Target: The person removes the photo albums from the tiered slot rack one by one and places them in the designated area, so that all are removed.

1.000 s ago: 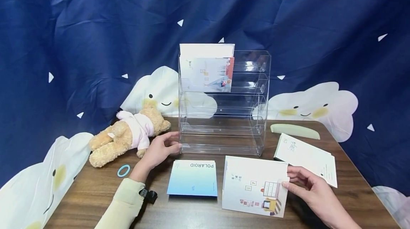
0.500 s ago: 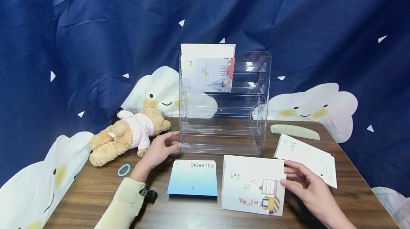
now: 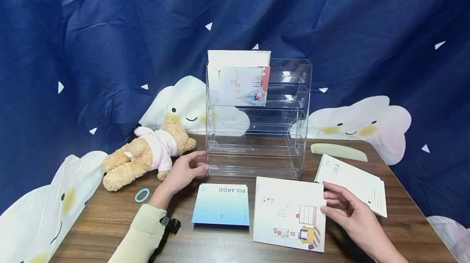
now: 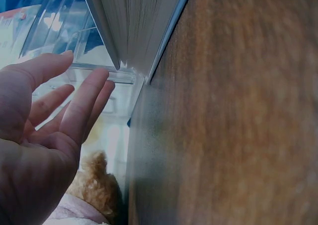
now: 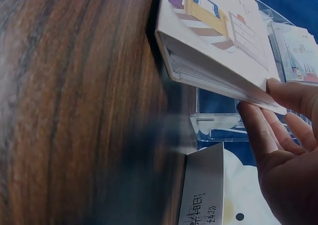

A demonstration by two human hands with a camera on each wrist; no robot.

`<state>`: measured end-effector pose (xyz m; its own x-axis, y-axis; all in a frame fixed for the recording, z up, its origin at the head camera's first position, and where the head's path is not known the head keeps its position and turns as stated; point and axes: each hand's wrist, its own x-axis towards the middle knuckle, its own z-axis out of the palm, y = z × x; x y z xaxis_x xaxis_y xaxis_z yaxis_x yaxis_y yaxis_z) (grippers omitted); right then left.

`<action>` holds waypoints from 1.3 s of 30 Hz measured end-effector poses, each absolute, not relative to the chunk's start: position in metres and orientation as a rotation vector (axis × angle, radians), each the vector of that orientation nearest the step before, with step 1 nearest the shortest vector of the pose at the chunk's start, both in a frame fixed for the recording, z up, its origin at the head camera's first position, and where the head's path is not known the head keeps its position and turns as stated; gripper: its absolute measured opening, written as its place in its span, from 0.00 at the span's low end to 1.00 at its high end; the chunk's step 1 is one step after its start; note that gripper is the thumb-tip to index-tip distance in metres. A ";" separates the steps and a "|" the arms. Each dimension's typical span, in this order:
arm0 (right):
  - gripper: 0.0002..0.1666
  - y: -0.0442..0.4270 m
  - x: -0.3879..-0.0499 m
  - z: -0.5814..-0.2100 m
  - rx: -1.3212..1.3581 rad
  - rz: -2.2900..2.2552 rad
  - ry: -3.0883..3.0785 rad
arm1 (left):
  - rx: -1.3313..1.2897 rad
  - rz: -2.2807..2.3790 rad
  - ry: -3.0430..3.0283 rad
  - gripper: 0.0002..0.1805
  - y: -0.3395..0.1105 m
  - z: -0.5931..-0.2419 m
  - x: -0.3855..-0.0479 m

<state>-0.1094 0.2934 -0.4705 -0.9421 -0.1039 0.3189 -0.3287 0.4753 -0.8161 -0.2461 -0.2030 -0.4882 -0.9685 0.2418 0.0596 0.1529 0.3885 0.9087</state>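
Head view: a white rectangular paper book [image 3: 288, 216], likely stiff, is edge-pinched, suitably, by right hand [image 3: 352, 214]; left hand [image 3: 185, 173] unclenched.

I see a closed white book [image 3: 288, 215] lying cover up on the tabletop [image 3: 220, 246], right of the lower middle; small drawings, one yellow, mark its cover. A clear, tiered plastic rack [image 3: 253, 170] stands upright for me mid-frame.
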 end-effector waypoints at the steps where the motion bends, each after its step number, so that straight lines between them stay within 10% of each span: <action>1: 0.35 0.294 -0.110 -0.471 0.368 1.445 -2.506 | 0.363 1.652 2.549 0.32 -0.203 -0.488 -0.246; 39: 0.37 0.299 -0.138 -0.470 0.271 1.592 -2.709 | 0.359 1.628 2.573 0.33 -0.203 -0.488 -0.246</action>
